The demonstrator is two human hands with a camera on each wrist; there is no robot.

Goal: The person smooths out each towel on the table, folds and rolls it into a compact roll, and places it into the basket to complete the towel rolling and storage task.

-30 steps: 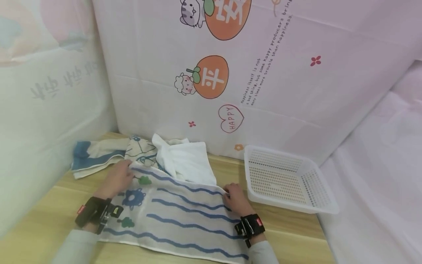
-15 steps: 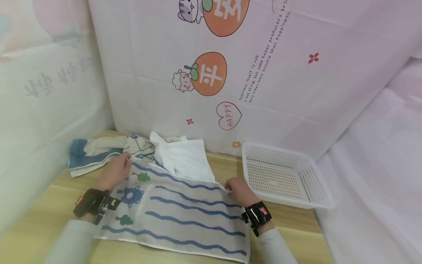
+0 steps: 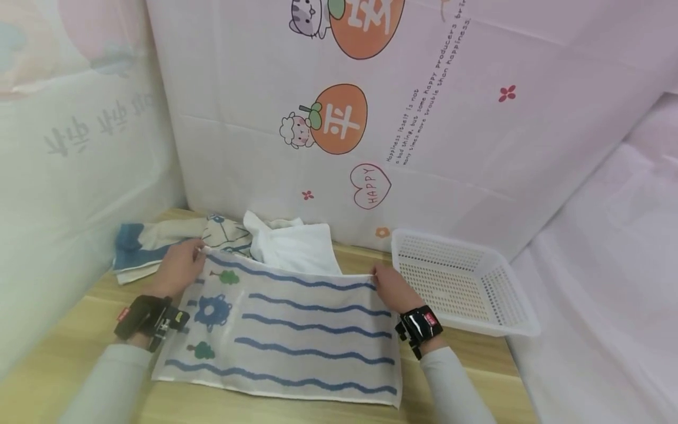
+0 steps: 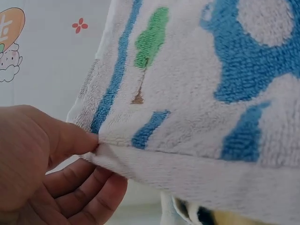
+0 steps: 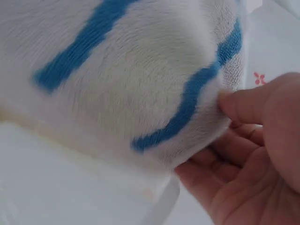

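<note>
A pale towel [image 3: 318,321] with wavy blue stripes, green trees and a blue flower-like figure is spread between both hands, its far edge lifted and drawn nearly straight. My left hand [image 3: 180,268] pinches the far left corner; in the left wrist view the thumb presses on the towel [image 4: 187,93] with the fingers curled behind it. At the far right corner my right hand [image 3: 394,288] pinches likewise, thumb in front and fingers behind the towel [image 5: 136,84] in the right wrist view. The towel's near edge hangs low over the wooden table.
Behind the towel lie a crumpled white cloth [image 3: 299,247] and a beige and blue patterned cloth [image 3: 153,241]. A white perforated plastic basket [image 3: 521,306] stands at the right. Printed white sheets [image 3: 254,159] wall the wooden table [image 3: 477,371] at the back and sides.
The right hand has moved up and slightly right, lifting its corner. The left hand has shifted a little left and up. The towel's far edge has straightened and its near edge has risen.
</note>
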